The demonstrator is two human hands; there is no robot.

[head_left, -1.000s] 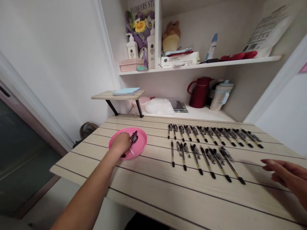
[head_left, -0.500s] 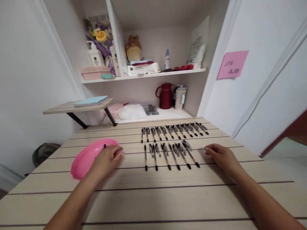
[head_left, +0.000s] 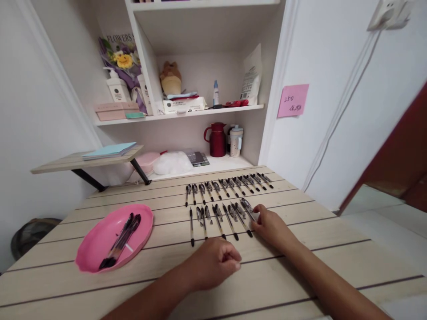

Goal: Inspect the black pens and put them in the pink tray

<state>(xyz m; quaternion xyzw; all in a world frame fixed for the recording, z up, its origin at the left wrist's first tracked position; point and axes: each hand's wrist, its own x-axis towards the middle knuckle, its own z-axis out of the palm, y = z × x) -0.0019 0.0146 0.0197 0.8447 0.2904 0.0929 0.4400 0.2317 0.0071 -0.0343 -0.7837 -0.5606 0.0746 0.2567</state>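
My right hand [head_left: 271, 227] pinches the lower end of the rightmost pen [head_left: 247, 206] in the front row. My left hand [head_left: 215, 263] is curled just in front of that row, above the table; whatever its fingers may hold is hidden. Several black-tipped ballpoint pens [head_left: 231, 222] lie side by side in the front row, most with a loose clear-and-black cap [head_left: 207, 212] alongside. The leftmost pen [head_left: 191, 227] there has no cap right beside it. Behind runs a second row of similar pens [head_left: 202, 195]. More pens [head_left: 123, 240] lie bundled in the pink dish [head_left: 96, 235].
The slatted wooden table [head_left: 133, 291] meets a white shelf unit [head_left: 180, 116] at the back. A small raised wooden stand [head_left: 66, 163] carrying blue paper [head_left: 110, 150] is at the far left. A red jug [head_left: 217, 141] and a speckled cup [head_left: 235, 143] stand behind.
My left hand has moved from the pink dish rightwards to the front of the pens. My right hand has closed in on the rightmost pen. The view has shifted right.
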